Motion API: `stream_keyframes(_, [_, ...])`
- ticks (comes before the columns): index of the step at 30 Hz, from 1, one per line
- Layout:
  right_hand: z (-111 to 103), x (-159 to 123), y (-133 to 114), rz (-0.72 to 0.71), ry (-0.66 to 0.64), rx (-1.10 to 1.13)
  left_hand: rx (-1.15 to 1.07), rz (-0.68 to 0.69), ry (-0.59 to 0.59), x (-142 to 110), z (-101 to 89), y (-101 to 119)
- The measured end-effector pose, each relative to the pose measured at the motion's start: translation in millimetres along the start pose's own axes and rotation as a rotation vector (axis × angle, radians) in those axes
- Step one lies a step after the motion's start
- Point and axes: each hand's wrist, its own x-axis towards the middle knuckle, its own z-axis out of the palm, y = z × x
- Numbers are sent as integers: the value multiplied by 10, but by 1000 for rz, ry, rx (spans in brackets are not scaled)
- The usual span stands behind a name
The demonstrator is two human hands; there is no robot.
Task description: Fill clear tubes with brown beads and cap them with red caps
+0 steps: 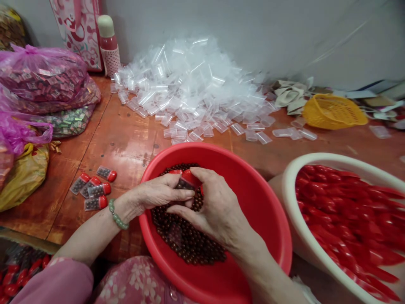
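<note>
Both my hands meet over a red basin [259, 202] holding a heap of small dark brown beads [186, 240]. My left hand [158, 193], with a green bead bracelet at the wrist, and my right hand [210, 202] are closed together on a small clear tube with a red cap [189, 179], filled with brown beads. Another red-capped piece [175, 172] lies on the beads just behind my fingers. Several filled, capped tubes [93, 188] lie on the wooden table to the left of the basin.
A white basin [289, 185] of red caps [341, 211] stands at the right. A big pile of empty clear tubes [193, 88] lies at the back, with a yellow basket [333, 112] to its right. Pink bags of small packets [44, 80] and a flask [108, 44] are at the left.
</note>
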Motion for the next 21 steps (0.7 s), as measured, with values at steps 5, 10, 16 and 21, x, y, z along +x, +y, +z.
stream_keyframes(5, [28, 25, -34, -27, -44, -156, -107, -14, 41, 44, 10, -24])
stream_keyframes(10, [61, 53, -19, -62, -10, -201, -139, -26, 35, 57, 3, -24])
stream_keyframes(16, [119, 50, 12, -108, 91, -191, -147, -17, 2, 58, -3, -16])
stream_keyframes(21, [127, 47, 18, -138, 121, -176, -181, -29, -9, 60, 13, -5])
